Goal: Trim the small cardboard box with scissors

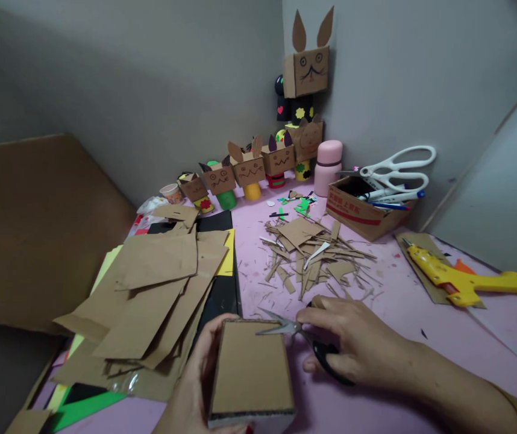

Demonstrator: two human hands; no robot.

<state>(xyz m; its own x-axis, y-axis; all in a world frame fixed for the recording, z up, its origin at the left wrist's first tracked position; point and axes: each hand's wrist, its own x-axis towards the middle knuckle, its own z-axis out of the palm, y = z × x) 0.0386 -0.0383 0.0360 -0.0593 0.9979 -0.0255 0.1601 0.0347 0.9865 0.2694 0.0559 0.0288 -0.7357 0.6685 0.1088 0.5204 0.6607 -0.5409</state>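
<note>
My left hand [197, 383] grips a small brown cardboard box [250, 371] low in the middle of the view, fingers curled round its left side. My right hand [353, 343] holds black-handled scissors [306, 340], fingers through the handles, blades slightly apart and pointing left at the box's top right edge. Just beyond the hands lies a heap of cardboard scraps [317, 253] on the pink table [403, 301].
A stack of brown cardboard sheets [150, 295] lies left over coloured paper. Cardboard animal figures [249, 169] line the back wall, a tall rabbit figure [308, 66] in the corner. A box with white scissors [367, 205] stands back right; a yellow glue gun [461, 280] lies right.
</note>
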